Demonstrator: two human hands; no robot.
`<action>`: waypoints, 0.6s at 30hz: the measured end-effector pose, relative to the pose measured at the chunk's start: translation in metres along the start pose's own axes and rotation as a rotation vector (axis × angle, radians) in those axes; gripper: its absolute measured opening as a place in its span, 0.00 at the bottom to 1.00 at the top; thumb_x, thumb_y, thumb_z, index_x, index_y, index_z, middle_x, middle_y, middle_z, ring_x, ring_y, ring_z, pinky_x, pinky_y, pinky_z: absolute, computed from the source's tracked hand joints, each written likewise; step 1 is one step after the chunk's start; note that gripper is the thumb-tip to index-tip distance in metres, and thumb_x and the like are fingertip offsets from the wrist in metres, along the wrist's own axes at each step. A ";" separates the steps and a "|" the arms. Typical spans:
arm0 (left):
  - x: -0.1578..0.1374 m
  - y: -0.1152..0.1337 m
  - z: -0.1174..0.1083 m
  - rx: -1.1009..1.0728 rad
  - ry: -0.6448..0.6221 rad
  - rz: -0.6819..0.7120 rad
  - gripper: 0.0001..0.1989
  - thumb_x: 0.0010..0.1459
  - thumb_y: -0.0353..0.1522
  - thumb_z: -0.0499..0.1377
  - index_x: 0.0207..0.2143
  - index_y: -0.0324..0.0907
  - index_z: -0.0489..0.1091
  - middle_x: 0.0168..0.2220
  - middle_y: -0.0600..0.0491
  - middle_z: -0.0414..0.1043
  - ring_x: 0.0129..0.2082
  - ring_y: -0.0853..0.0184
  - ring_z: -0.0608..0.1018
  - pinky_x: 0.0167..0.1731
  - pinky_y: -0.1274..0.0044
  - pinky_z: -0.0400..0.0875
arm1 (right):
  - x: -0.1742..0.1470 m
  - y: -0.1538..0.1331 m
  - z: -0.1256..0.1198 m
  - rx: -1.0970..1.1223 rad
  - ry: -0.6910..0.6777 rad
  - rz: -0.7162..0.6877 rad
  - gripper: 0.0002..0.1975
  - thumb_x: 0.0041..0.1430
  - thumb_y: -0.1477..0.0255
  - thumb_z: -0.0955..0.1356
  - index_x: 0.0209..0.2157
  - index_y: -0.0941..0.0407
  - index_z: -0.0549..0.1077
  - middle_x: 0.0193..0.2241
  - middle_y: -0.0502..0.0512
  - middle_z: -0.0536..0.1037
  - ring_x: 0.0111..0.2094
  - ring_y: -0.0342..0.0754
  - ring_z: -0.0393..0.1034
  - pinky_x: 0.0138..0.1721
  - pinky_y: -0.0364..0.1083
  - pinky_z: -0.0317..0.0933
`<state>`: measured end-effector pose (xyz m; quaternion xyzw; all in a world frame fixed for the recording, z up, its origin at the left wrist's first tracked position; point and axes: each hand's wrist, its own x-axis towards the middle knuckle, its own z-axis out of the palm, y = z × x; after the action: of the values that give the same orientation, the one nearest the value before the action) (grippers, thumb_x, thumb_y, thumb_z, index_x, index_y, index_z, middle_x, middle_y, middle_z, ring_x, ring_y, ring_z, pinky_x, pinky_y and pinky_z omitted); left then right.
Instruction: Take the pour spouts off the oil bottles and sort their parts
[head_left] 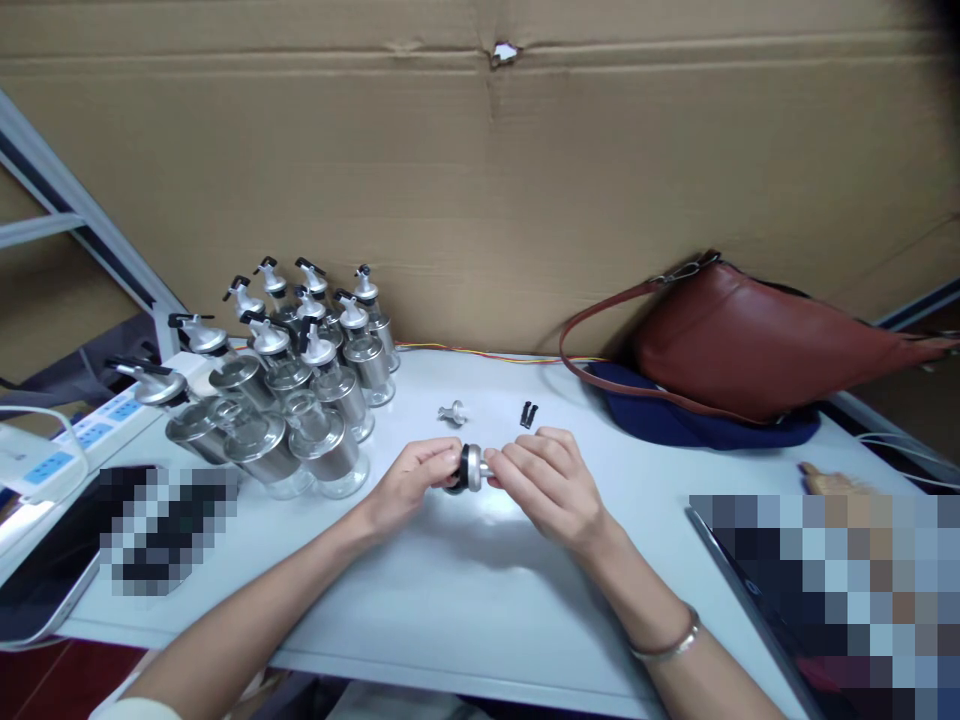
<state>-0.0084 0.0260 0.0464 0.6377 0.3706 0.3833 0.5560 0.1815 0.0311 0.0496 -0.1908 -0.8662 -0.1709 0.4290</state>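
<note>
Between my two hands is a silver-and-black bottle pourer top [471, 468], held above the table and lying sideways. My left hand [416, 478] grips its black end, and the fingers of my right hand [551, 485] pinch the narrow silver spout. Just beyond my hands, a second silver pourer top [453, 412] lies on the table. To its right are two small black levers [529, 414], side by side. On the left stand several glass bottles [326, 445] with metal sleeves; most carry silver pourers with black levers, and the two nearest ones have none.
A power strip [90, 435] and a dark tablet [67, 550] lie along the left side of the white table [450, 610]. A brown leather bag [750, 335] rests on dark blue cloth [660, 410] at the back right. A cardboard wall [450, 200] closes off the back.
</note>
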 end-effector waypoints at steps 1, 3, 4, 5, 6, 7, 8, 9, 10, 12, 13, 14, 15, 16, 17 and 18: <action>0.000 0.000 -0.001 0.029 0.009 0.020 0.16 0.56 0.42 0.49 0.21 0.41 0.59 0.21 0.56 0.56 0.23 0.71 0.60 0.25 0.77 0.59 | 0.002 -0.001 0.001 0.054 -0.001 0.058 0.10 0.61 0.81 0.62 0.42 0.56 0.69 0.28 0.55 0.76 0.31 0.47 0.66 0.36 0.47 0.56; 0.001 -0.001 -0.004 0.085 0.044 0.051 0.17 0.57 0.43 0.48 0.22 0.41 0.59 0.22 0.56 0.58 0.23 0.70 0.61 0.27 0.76 0.60 | 0.005 -0.003 0.005 0.203 -0.016 0.228 0.08 0.63 0.79 0.61 0.39 0.56 0.70 0.25 0.53 0.74 0.28 0.45 0.65 0.34 0.46 0.56; 0.001 -0.002 -0.005 0.119 0.062 0.068 0.16 0.57 0.42 0.48 0.23 0.41 0.60 0.22 0.56 0.58 0.24 0.70 0.62 0.28 0.76 0.60 | 0.006 -0.004 0.007 0.288 -0.030 0.337 0.08 0.64 0.77 0.60 0.37 0.56 0.71 0.24 0.53 0.73 0.26 0.45 0.64 0.33 0.46 0.56; 0.002 -0.003 -0.007 0.165 0.081 0.089 0.16 0.58 0.41 0.48 0.24 0.41 0.60 0.22 0.56 0.59 0.24 0.70 0.63 0.29 0.76 0.60 | 0.006 -0.005 0.009 0.377 -0.049 0.458 0.10 0.65 0.74 0.60 0.35 0.56 0.71 0.23 0.52 0.72 0.26 0.44 0.64 0.32 0.45 0.56; 0.002 -0.005 -0.008 0.231 0.100 0.116 0.14 0.58 0.40 0.49 0.25 0.41 0.62 0.23 0.56 0.61 0.26 0.69 0.64 0.30 0.76 0.60 | 0.007 -0.006 0.011 0.470 -0.073 0.590 0.11 0.65 0.71 0.60 0.33 0.56 0.71 0.22 0.51 0.71 0.25 0.44 0.63 0.32 0.45 0.56; 0.001 -0.006 -0.010 0.321 0.116 0.156 0.13 0.59 0.39 0.49 0.26 0.41 0.63 0.24 0.55 0.63 0.27 0.68 0.65 0.32 0.75 0.60 | 0.007 -0.006 0.013 0.572 -0.098 0.728 0.13 0.65 0.68 0.60 0.31 0.56 0.71 0.21 0.50 0.69 0.25 0.44 0.63 0.31 0.44 0.56; 0.001 -0.007 -0.012 0.435 0.126 0.213 0.11 0.58 0.37 0.50 0.28 0.41 0.64 0.25 0.55 0.65 0.28 0.68 0.66 0.34 0.75 0.59 | 0.007 -0.006 0.014 0.685 -0.124 0.862 0.14 0.64 0.65 0.60 0.29 0.56 0.71 0.20 0.49 0.68 0.24 0.44 0.62 0.30 0.44 0.56; 0.000 -0.008 -0.014 0.556 0.132 0.286 0.09 0.58 0.36 0.50 0.29 0.41 0.64 0.26 0.55 0.66 0.28 0.68 0.67 0.35 0.74 0.59 | 0.006 -0.005 0.016 0.803 -0.147 0.981 0.16 0.62 0.61 0.61 0.27 0.56 0.70 0.18 0.48 0.65 0.22 0.43 0.59 0.27 0.44 0.54; 0.000 -0.009 -0.016 0.666 0.139 0.367 0.08 0.58 0.35 0.50 0.30 0.41 0.64 0.26 0.55 0.67 0.28 0.68 0.67 0.36 0.73 0.58 | 0.006 -0.003 0.017 0.908 -0.155 1.083 0.18 0.60 0.58 0.62 0.24 0.56 0.68 0.16 0.47 0.61 0.20 0.42 0.56 0.25 0.43 0.52; -0.002 -0.009 -0.021 0.821 0.191 0.517 0.08 0.58 0.33 0.49 0.30 0.41 0.64 0.25 0.55 0.67 0.26 0.68 0.66 0.37 0.72 0.57 | 0.005 0.003 0.018 1.022 -0.127 1.228 0.20 0.56 0.54 0.62 0.21 0.55 0.63 0.14 0.44 0.54 0.17 0.40 0.48 0.21 0.43 0.47; -0.003 -0.009 -0.023 0.865 0.239 0.561 0.09 0.58 0.33 0.47 0.29 0.41 0.63 0.24 0.55 0.66 0.24 0.68 0.65 0.36 0.71 0.57 | 0.004 0.006 0.018 1.031 -0.089 1.275 0.20 0.56 0.53 0.62 0.21 0.54 0.60 0.14 0.43 0.51 0.17 0.40 0.45 0.20 0.42 0.45; -0.004 -0.009 -0.024 0.898 0.278 0.573 0.10 0.58 0.32 0.45 0.28 0.41 0.63 0.23 0.55 0.65 0.23 0.68 0.64 0.35 0.71 0.57 | 0.003 0.010 0.018 0.989 -0.055 1.299 0.20 0.56 0.53 0.62 0.21 0.54 0.59 0.14 0.42 0.50 0.17 0.40 0.44 0.20 0.42 0.44; -0.004 -0.008 -0.025 0.933 0.293 0.553 0.12 0.58 0.32 0.43 0.25 0.41 0.62 0.21 0.55 0.64 0.22 0.68 0.64 0.35 0.71 0.56 | 0.002 0.014 0.017 0.915 -0.035 1.301 0.19 0.57 0.54 0.61 0.22 0.54 0.59 0.15 0.43 0.50 0.17 0.40 0.44 0.20 0.42 0.44; -0.005 -0.006 -0.026 0.979 0.275 0.503 0.14 0.58 0.31 0.42 0.23 0.41 0.61 0.20 0.55 0.64 0.21 0.68 0.64 0.34 0.70 0.56 | 0.001 0.017 0.018 0.831 -0.041 1.283 0.18 0.58 0.55 0.61 0.23 0.54 0.60 0.16 0.43 0.52 0.18 0.40 0.46 0.21 0.42 0.46; -0.005 -0.004 -0.026 1.037 0.227 0.432 0.15 0.58 0.31 0.42 0.21 0.41 0.60 0.19 0.55 0.64 0.21 0.68 0.64 0.34 0.70 0.55 | -0.001 0.019 0.018 0.750 -0.074 1.254 0.17 0.58 0.57 0.60 0.24 0.55 0.62 0.17 0.45 0.55 0.19 0.41 0.50 0.23 0.42 0.48; -0.005 -0.002 -0.025 1.100 0.166 0.351 0.15 0.57 0.31 0.43 0.19 0.41 0.60 0.19 0.54 0.65 0.21 0.68 0.65 0.34 0.69 0.55 | -0.002 0.021 0.019 0.676 -0.124 1.221 0.16 0.58 0.58 0.60 0.25 0.55 0.65 0.18 0.46 0.60 0.21 0.42 0.54 0.25 0.42 0.51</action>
<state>-0.0327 0.0326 0.0464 0.8525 0.4461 0.2696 0.0404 0.1794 0.0576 0.0394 -0.5089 -0.6328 0.3906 0.4337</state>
